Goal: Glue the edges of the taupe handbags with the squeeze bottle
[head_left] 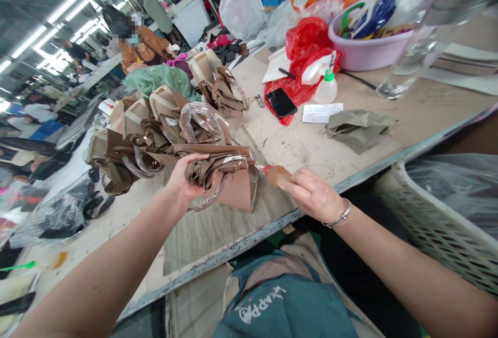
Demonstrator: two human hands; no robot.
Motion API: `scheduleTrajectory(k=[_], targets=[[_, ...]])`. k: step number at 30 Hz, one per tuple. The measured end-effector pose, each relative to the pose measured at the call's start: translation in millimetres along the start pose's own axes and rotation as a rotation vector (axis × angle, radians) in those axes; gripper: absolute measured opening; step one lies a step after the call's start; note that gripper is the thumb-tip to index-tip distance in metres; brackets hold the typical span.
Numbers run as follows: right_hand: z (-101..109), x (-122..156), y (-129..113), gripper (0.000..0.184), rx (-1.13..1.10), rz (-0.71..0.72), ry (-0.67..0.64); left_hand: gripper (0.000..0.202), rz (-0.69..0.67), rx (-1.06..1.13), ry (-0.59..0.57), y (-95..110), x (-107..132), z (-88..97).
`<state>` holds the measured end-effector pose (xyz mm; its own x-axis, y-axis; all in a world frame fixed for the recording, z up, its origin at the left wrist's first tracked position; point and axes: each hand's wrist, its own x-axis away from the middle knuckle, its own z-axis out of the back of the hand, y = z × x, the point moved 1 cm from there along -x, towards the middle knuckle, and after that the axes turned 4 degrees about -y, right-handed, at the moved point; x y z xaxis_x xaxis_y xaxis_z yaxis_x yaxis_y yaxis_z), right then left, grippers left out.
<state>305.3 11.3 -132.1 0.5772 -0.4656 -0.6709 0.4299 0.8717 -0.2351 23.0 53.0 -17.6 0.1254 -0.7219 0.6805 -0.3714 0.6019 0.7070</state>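
Note:
A tan handbag (237,191) lies on the workbench with its brown lining (206,167) pulled out in folds. My left hand (187,178) is closed around the bunched lining at the bag's opening. In my right hand (311,192) is a hand tool with an amber handle (278,174), gripped from behind. The tool's thin tip meets the end of the bag's top edge, too small to tell its exact kind. A plastic-wrapped bag handle (212,198) hangs below my left hand, and another wrapped handle (202,115) arches behind the bag.
Several similar bags (148,125) crowd the left behind mine. Towards the back right lie a black phone (281,103), a green-capped bottle (326,89), a paper note (322,113), crumpled brown cloth (360,127) and a purple basin (365,52). A white plastic crate (439,234) stands beside the bench.

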Motion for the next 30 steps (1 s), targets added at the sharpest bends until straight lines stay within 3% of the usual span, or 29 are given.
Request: scheduleTrajectory(k=[4,12,21,30], targets=[[5,-6,0,0.043,0.038,0.000,0.037,0.006,0.002,0.000,0.007,0,1,-1.3],[-25,15,-2,0.035,-0.021,-0.068,-0.099,0.003,0.015,0.010,0.026,1,1,-2.4],[2,-4,-2,0.033,-0.024,-0.078,0.074,0.004,0.041,-0.002,0.018,2,1,-1.7],[-11,9,-5,0.035,-0.073,-0.106,0.008,0.005,0.029,-0.003,0.035,1,3,-4.0]])
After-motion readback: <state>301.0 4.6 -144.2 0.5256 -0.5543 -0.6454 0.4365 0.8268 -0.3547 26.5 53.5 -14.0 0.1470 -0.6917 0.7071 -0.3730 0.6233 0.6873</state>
